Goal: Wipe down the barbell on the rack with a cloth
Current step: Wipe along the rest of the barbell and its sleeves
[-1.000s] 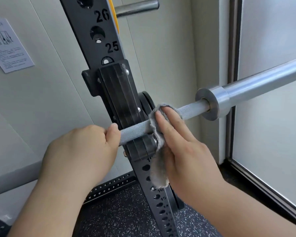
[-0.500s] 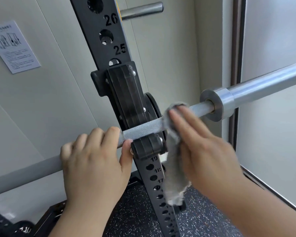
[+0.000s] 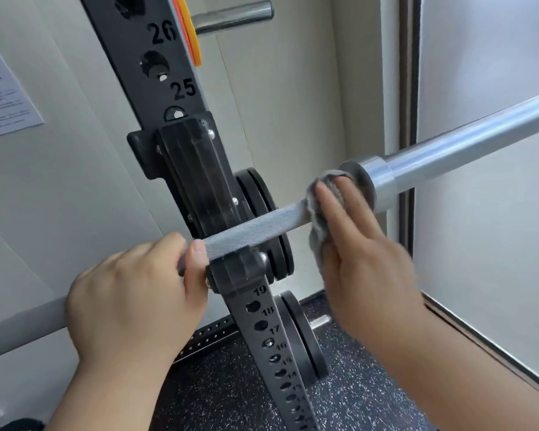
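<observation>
Right hand slid cloth (grey) toward collar, left hand gripping barbell

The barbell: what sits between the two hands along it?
In the head view, between the left hand and the right hand with its cloth lies bare knurled barbell, resting in the rack's black hook.

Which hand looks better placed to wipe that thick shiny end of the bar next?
The right hand, probably. It already presses the grey cloth around the barbell, right beside the collar of the thick sleeve. The left hand has no cloth and grips the bar on the far side of the rack hook.
</observation>
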The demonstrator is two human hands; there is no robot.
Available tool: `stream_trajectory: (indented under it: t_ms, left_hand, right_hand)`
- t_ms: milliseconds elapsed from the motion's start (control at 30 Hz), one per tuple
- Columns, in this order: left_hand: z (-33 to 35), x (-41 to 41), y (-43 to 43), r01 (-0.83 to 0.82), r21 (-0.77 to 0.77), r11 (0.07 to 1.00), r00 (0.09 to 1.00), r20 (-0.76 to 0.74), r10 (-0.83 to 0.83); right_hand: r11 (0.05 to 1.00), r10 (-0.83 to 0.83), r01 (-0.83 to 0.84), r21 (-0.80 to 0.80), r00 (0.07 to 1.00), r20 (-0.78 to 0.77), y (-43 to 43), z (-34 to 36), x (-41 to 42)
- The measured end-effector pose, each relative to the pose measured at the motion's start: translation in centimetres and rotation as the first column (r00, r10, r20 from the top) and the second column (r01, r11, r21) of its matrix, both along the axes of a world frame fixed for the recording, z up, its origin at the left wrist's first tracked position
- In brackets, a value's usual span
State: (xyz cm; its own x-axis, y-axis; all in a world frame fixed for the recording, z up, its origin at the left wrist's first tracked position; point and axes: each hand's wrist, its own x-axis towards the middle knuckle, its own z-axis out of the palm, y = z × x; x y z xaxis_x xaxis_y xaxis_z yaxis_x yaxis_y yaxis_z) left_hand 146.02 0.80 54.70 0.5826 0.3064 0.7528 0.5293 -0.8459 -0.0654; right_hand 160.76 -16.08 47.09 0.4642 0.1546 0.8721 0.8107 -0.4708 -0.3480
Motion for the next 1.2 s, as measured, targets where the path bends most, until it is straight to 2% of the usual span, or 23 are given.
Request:
stream_trajectory:
  t_ms: [33,100,200,233,300,367,433,500,567,600,700,767,867,933,1033,1100,1200]
  left_hand:
    - [0.1,0.1,-0.1,-0.011,-0.017,1.000,1.000,0.000,0.011]
    - [0.3,0.0,-0.2,-0.030,-0.050,0.998,0.999,-0.011,0.030]
    - [0.7,0.1,0.0,-0.054,-0.062,0.997,0.998,-0.041,0.052]
    - [0.7,0.1,0.0,-0.068,-0.067,0.995,0.996,-0.060,0.064]
    - [0.9,0.3,0.1,-0.099,-0.066,0.993,0.988,-0.122,0.090]
    - [1.2,0.6,0.1,-0.148,-0.071,0.986,0.972,-0.197,0.132]
    - [2.1,0.9,0.1,-0.185,-0.085,0.979,0.958,-0.239,0.160]
    - [2.7,1.2,0.3,-0.187,-0.110,0.976,0.955,-0.254,0.154]
    - [2.5,1.2,0.2,-0.167,-0.105,0.980,0.964,-0.226,0.140]
    - [2.0,1.0,0.3,-0.141,-0.079,0.987,0.973,-0.193,0.123]
    - [0.6,0.3,0.7,-0.054,-0.008,0.999,0.992,-0.112,0.053]
    - [-0.4,0.0,1.3,-0.014,0.028,0.999,0.998,-0.058,0.016]
    - [-1.6,-0.7,1.0,-0.012,0.004,1.000,0.999,0.033,0.012]
    - [-2.4,-1.3,0.4,-0.017,-0.015,1.000,0.995,0.099,0.018]
    - [-3.1,-1.3,0.6,-0.034,0.044,0.998,0.990,0.135,0.028]
    - [-3.3,-0.9,1.4,-0.055,0.112,0.992,0.984,0.172,0.035]
    - [-3.0,-0.7,2.0,-0.092,0.118,0.989,0.976,0.206,0.066]
  right_hand:
    - [0.999,0.035,-0.036,-0.028,0.999,-0.022,0.6,-0.2,-0.6]
    - [0.989,0.119,-0.114,-0.098,0.991,0.052,1.6,-0.4,-1.8]
    - [0.972,0.094,-0.072,-0.224,0.992,0.087,0.8,-0.3,-1.0]
    - [0.977,0.046,-0.029,-0.211,0.996,0.074,0.3,-0.5,-0.3]
    - [0.998,-0.025,0.026,-0.050,0.999,0.028,-0.3,-0.9,0.9]
    - [0.999,-0.016,0.017,0.039,0.999,-0.040,0.2,-1.1,0.9]
    - [0.997,0.067,-0.066,0.034,0.997,-0.044,1.5,-0.9,-0.4]
    - [0.992,0.125,-0.124,-0.038,0.992,0.034,2.0,-0.8,-1.2]
    - [0.986,0.112,-0.102,-0.130,0.991,0.071,1.0,-0.8,-0.4]
    - [0.990,0.072,-0.064,-0.127,0.995,0.064,0.3,-1.0,0.4]
    - [0.999,-0.032,0.032,0.033,0.999,-0.017,-0.3,-1.7,1.4]
    - [0.997,0.046,-0.043,0.059,0.998,-0.044,1.0,-1.8,-0.2]
    - [0.985,0.173,-0.172,-0.027,0.984,0.039,1.9,-1.8,-2.2]
    - [0.989,0.134,-0.130,-0.073,0.990,0.047,0.8,-1.6,-0.9]
    - [0.998,0.021,-0.018,0.065,0.999,-0.032,-0.6,-1.6,1.2]
    - [0.994,0.048,-0.043,0.101,0.998,-0.051,0.2,-1.5,0.3]
    - [0.985,0.171,-0.169,-0.030,0.983,0.064,1.6,-1.7,-2.0]
